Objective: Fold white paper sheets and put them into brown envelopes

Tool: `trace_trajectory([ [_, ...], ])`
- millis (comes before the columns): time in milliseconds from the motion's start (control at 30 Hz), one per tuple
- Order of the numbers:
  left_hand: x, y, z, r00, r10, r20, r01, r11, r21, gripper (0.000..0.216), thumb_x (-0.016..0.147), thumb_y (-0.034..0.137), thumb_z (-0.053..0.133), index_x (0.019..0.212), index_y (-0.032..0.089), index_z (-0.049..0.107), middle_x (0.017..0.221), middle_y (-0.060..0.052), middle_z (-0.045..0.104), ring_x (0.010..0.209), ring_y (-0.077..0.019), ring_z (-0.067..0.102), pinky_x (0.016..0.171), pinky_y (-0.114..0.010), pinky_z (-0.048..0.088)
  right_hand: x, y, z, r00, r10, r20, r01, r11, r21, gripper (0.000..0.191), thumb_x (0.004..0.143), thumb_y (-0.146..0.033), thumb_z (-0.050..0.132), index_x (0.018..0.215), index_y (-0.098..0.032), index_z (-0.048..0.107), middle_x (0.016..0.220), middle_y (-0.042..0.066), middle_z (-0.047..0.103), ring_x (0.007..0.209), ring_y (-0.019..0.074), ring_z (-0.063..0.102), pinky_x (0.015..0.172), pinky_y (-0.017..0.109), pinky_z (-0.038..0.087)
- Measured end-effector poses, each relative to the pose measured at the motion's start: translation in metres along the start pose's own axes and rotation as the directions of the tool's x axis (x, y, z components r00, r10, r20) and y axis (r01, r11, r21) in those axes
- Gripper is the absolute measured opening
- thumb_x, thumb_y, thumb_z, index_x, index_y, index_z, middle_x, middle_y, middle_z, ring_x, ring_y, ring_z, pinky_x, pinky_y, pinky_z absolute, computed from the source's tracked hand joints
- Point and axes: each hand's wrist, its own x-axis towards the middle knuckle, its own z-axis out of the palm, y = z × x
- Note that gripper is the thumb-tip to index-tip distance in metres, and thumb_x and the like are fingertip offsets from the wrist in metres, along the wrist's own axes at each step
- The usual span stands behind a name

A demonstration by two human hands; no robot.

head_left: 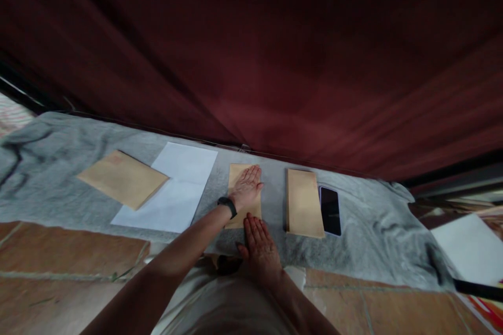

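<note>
A tan paper envelope [236,222] lies flat on the grey cloth in front of me, partly covered by both hands. My left hand [247,187], with a dark band on its wrist, rests flat across its upper part, fingers stretched out. Lower down, my right hand [262,246] lies with fingers extended, their tips on the envelope's near right edge. On the right is a stack of tan envelopes [304,203]. To the left, white paper [183,175] is spread on the cloth, and another tan envelope or small pile [123,178] overlaps it.
A dark phone [330,210] lies just right of the envelope stack. The grey cloth [373,230] is wrinkled at both ends. A dark red curtain-like fabric [275,63] rises behind it. Terracotta tiles [70,256] show below, and a white sheet-like object [471,248] is at far right.
</note>
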Motion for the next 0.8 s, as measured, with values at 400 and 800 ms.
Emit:
trace_trajectory([
  [400, -0.050, 0.003, -0.009, 0.992, 0.071, 0.104, -0.065, 0.996, -0.060, 0.060, 0.109, 0.042, 0.027, 0.159, 0.011, 0.041, 0.166, -0.014, 0.039, 0.157, -0.0225, 0.031, 0.129, -0.043, 0.023, -0.004, 0.004, 0.011, 0.996, -0.032, -0.079, 0.030, 0.999, -0.024, 0.057, 0.104, -0.034, 0.050, 0.152, -0.003, 0.049, 0.154, 0.018, 0.056, 0.145, 0.0279, 0.051, 0.123, 0.044, 0.042],
  [800, -0.185, 0.029, -0.012, 0.993, 0.089, -0.074, -0.091, 0.996, -0.013, 0.071, 0.107, 0.054, 0.037, 0.163, 0.009, 0.031, 0.164, -0.019, 0.041, 0.155, -0.0270, 0.036, 0.126, -0.045, 0.030, -0.008, 0.007, 0.021, 0.998, -0.009, -0.062, 0.008, 1.000, -0.007, 0.064, 0.101, -0.030, 0.048, 0.160, -0.007, 0.039, 0.162, 0.015, 0.045, 0.152, 0.0263, 0.041, 0.128, 0.045, 0.034],
])
